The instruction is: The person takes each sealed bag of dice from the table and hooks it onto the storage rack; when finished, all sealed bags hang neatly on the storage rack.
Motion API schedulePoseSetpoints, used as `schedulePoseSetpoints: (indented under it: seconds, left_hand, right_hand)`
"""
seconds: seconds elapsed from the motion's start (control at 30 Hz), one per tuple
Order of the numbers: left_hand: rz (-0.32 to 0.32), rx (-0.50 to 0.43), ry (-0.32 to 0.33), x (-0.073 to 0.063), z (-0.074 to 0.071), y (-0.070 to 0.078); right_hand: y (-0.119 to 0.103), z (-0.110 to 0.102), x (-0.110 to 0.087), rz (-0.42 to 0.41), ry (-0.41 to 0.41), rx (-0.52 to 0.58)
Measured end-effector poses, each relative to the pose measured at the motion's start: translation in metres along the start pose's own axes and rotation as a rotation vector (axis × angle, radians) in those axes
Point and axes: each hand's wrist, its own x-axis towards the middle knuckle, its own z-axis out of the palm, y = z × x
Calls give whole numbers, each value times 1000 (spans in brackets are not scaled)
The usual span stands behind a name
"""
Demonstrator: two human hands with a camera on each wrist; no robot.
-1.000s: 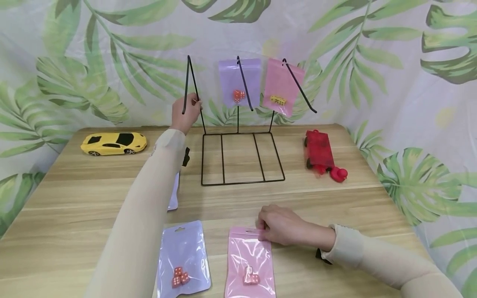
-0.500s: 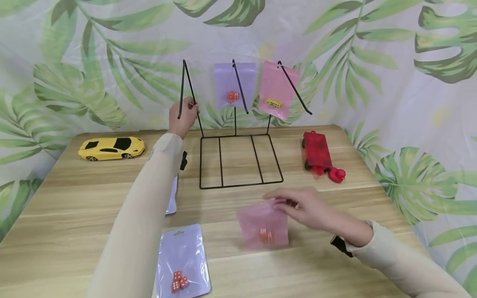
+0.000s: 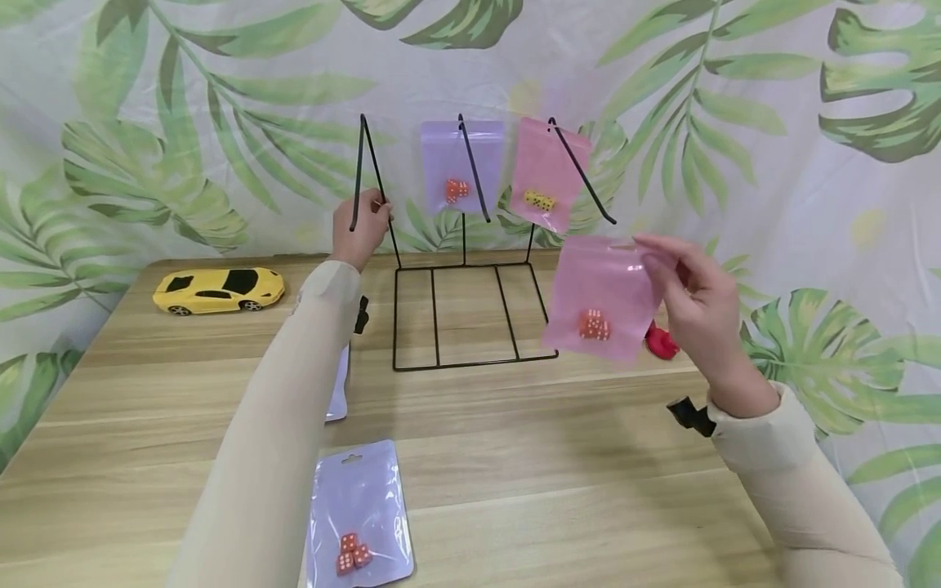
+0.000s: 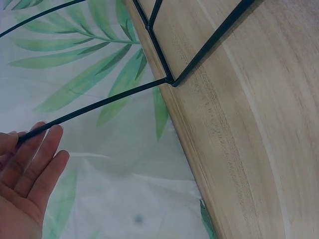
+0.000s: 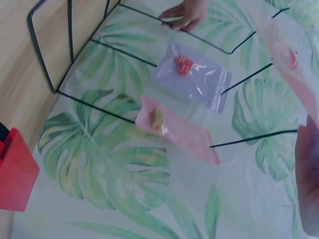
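My left hand [image 3: 360, 229] pinches the left upright of a black wire display rack [image 3: 435, 318]; the left wrist view shows the rod between thumb and fingertips. At the right, my right hand [image 3: 698, 314] holds up a pink zip bag [image 3: 599, 278] by its top edge, with red dice [image 3: 594, 325] inside. It hangs in front of and below the rack's right hook. A purple bag [image 3: 439, 155] with red dice hangs on the middle hook. On the right hook is a pink bag [image 3: 535, 167] with yellow dice, hanging askew. The left hook carries no bag.
A purple bag [image 3: 360, 498] with red dice lies at the front of the table. Another purple bag [image 3: 338, 392] is mostly behind my left sleeve. A yellow toy car [image 3: 219, 291] stands back left; a red toy [image 3: 662, 341] at the right is largely covered.
My right hand has picked the pink bag with red dice off the table and raised it up and to the right, near the right hook. The left hand stays on the rack.
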Motion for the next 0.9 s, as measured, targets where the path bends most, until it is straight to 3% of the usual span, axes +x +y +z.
schedulePoseSetpoints:
  seconds: [0.3,0.67,0.9]
  left_hand:
    - [0,10,-3,-2,-2,1]
    - [-1,14,2,0,-1,1]
    - [-2,13,-4,-1,-1,2]
  right_hand:
    - [12,5,18,111,30,-5]
    - [28,16,30,86,-2,-3]
    - [40,22,40,124,-15,-49]
